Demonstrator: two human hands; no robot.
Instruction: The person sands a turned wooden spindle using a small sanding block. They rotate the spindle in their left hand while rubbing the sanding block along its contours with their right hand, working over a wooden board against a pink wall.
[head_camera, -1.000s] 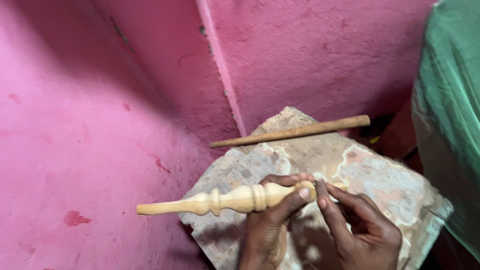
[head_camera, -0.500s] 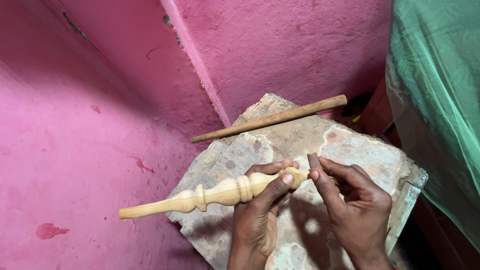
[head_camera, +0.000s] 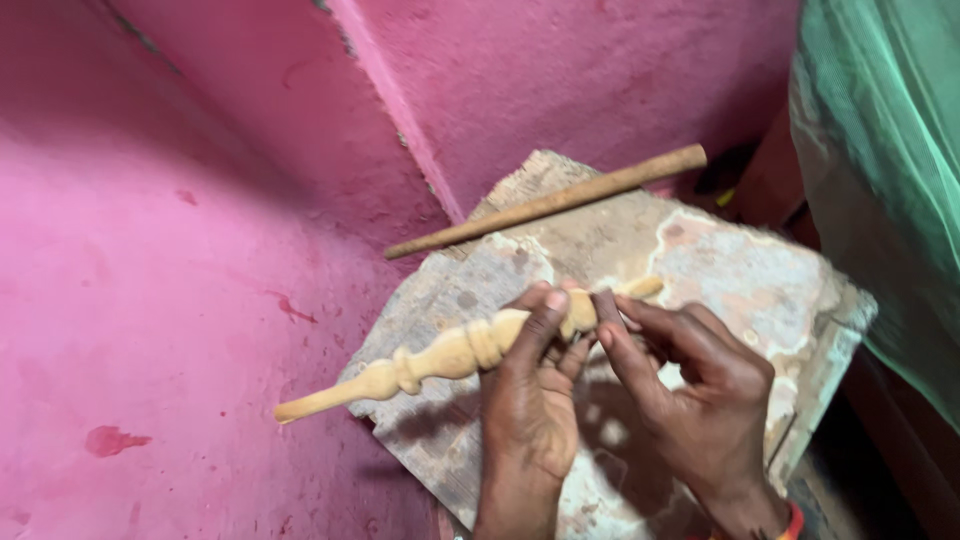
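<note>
Clearly the left hand (head_camera: 530, 400) pinches the pale turned spindle (head_camera: 450, 352) near its thick end, above the worn board (head_camera: 720, 270); the right hand (head_camera: 690, 385) pinches close beside it (what it grips is hidden). Long taper juts toward 8 o'clock, unsupported — a slack pinch could tip it off. A plain rod (head_camera: 545, 202) lies at 12 o'clock.

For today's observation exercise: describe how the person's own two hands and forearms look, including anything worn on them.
Both the left hand and the right hand are bare: no gloves, no rings visible on the fingers. No sleeves reach the forearms that show. At the right wrist sits a thin band, red with a touch of orange, partly cut off by the picture's edge.
</note>
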